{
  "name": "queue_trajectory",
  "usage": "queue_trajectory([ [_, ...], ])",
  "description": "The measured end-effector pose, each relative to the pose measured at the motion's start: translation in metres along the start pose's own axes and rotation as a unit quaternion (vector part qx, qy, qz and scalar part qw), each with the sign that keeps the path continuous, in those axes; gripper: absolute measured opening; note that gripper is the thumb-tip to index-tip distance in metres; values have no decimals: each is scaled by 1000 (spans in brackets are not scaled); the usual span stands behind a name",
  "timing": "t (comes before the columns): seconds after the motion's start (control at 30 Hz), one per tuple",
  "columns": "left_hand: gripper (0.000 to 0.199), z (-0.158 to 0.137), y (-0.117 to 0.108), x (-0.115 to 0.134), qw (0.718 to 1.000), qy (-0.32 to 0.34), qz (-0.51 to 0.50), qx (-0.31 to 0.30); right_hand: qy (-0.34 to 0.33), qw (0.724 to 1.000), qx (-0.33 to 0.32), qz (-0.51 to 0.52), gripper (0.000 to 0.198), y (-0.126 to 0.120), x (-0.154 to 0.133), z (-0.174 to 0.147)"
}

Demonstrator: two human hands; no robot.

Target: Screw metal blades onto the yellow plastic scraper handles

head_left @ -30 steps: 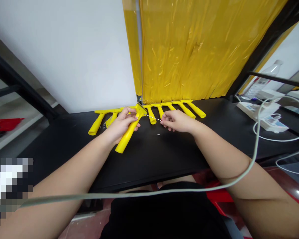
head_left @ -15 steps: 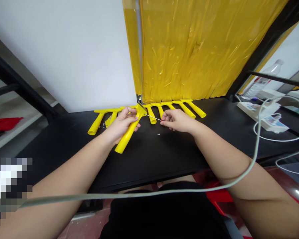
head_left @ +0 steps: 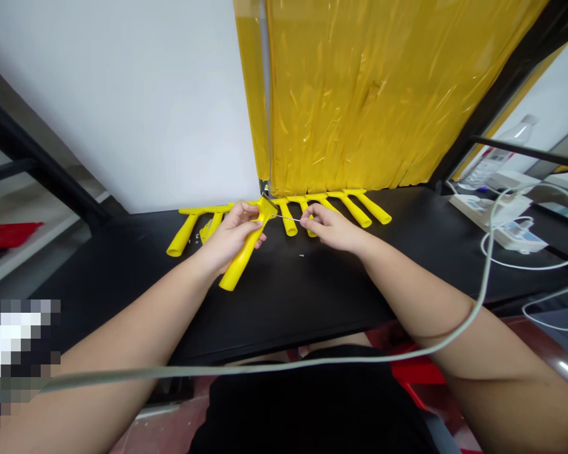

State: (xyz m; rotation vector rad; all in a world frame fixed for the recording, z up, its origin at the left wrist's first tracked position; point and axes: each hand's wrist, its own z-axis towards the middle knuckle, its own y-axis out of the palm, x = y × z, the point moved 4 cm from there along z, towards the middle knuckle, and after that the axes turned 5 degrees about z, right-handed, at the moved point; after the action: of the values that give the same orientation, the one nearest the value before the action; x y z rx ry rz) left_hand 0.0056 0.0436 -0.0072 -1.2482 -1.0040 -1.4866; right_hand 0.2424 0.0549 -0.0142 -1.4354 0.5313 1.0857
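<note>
Currently grips yellow handle (head_left: 240, 261) in left hand (head_left: 234, 233); right of handle, pinches apparent screwdriver (head_left: 288, 219) in right hand (head_left: 329, 227).

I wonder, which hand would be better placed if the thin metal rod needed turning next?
Probably the right: the right hand holds the thin metal rod at one end, while the left hand grips the yellow handle, whose head the rod's other end appears to meet.
</note>
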Motion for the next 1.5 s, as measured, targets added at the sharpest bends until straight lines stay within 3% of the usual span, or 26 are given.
queue_trajectory([
  [0.23,33,1,-1,1,1000,-1,-1,7,12,999,30,-30,14,-1,2,2],
  [0.4,33,0,0,1,1000,1,9,5,10,999,0,-49,41,-1,-4,3],
  [0.57,33,-1,1,3,1000,5,2,5,-7,1000,13,24,19,0,5,3],
  [0.7,30,0,1,4,1000,8,5,8,-1,999,35,-21,16,-3,4,4],
  [0.87,28,-1,2,4,1000,12,13,3,20,999,-9,-41,48,-4,-3,3],
  [1.0,30,-1,2,5,1000,11,17,5,-8,1000,0,16,23,-3,0,2],
  [1.17,32,0,-1,5,1000,5,11,10,-12,999,34,5,18,-2,3,3],
  [1.33,33,2,-1,2,1000,10,21,12,20,1000,0,-19,49,-1,1,5],
  [1.5,33,2,-2,1,1000,9,25,11,-33,998,12,51,21,0,3,3],
])
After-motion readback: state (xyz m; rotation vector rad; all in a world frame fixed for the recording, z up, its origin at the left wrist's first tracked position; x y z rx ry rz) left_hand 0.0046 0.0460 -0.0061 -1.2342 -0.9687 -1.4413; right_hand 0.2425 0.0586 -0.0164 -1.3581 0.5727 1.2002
